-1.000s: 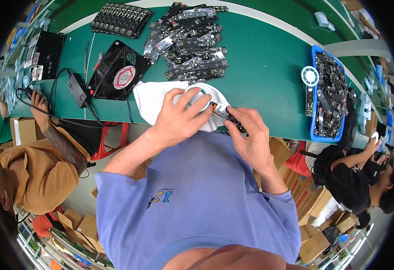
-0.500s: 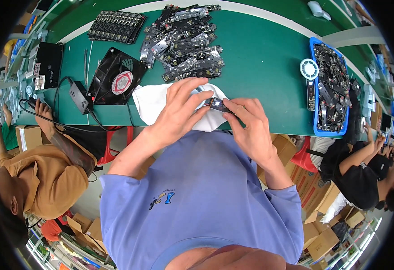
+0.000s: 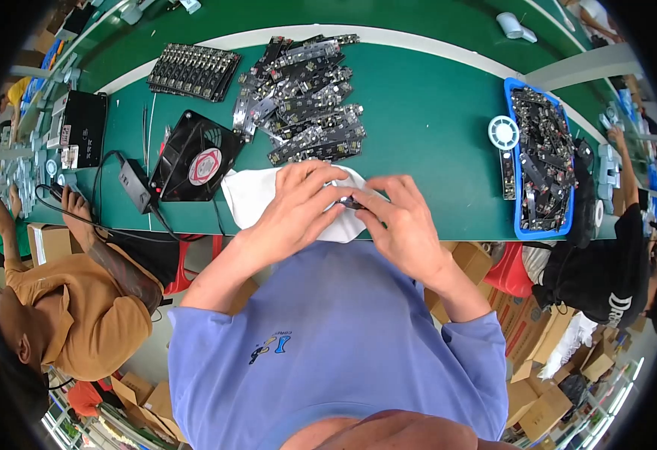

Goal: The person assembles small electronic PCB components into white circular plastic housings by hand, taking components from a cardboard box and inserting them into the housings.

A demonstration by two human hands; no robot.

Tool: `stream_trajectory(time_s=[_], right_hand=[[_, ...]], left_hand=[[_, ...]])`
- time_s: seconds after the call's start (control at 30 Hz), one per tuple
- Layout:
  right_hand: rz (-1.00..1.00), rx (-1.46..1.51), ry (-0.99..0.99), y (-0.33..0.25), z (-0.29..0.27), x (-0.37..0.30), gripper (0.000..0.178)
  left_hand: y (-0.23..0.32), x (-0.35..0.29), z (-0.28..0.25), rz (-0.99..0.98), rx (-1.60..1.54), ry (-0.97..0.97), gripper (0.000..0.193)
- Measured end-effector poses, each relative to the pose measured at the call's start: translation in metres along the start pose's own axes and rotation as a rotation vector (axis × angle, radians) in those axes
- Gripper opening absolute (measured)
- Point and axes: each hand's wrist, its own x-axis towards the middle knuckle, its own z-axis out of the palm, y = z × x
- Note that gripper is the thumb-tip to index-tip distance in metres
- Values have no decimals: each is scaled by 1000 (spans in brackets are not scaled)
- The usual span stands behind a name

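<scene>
From my end of the feed, I see both hands working close together over a white cloth (image 3: 246, 198) at the near edge of the green table (image 3: 437, 127). My left hand (image 3: 296, 206) is curled, its thumb and forefinger drawn narrow about a small dark piece (image 3: 352, 202); anything deeper under those fingers is hidden from me. My right hand (image 3: 405, 223) pinches the same piece from the other side between thumb and forefinger, its upper fingers spread and a little blurred. The piece sits in the gap between the two hands, above the cloth, mostly covered by fingertips, so I can't make out its full shape. Beyond the hands lies a loose heap of narrow circuit boards (image 3: 310, 101), with a neater stack of boards (image 3: 193, 72) to its left. Nearer on that side, a black fan (image 3: 196, 157) stands tilted beside a black power adapter (image 3: 135, 187) with its cable. Well off to the right, a blue bin (image 3: 544, 235) is full of more dark boards, and a round pale vented disc (image 3: 503, 133) overlaps its left rim.
</scene>
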Motion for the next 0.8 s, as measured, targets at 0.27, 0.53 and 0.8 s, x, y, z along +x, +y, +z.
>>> stream_trajectory(time_s=[0.27,0.53,0.8], right_hand=[[-48,-208,-16,-1,12,-7,35],[3,-42,28,9,-4,1,32],[129,308,417,-27,18,27,34]], left_hand=[[4,5,-1,-42,-45,-18,27],[28,-39,35,23,43,472,38],[44,1,68,-330,-671,584,77]])
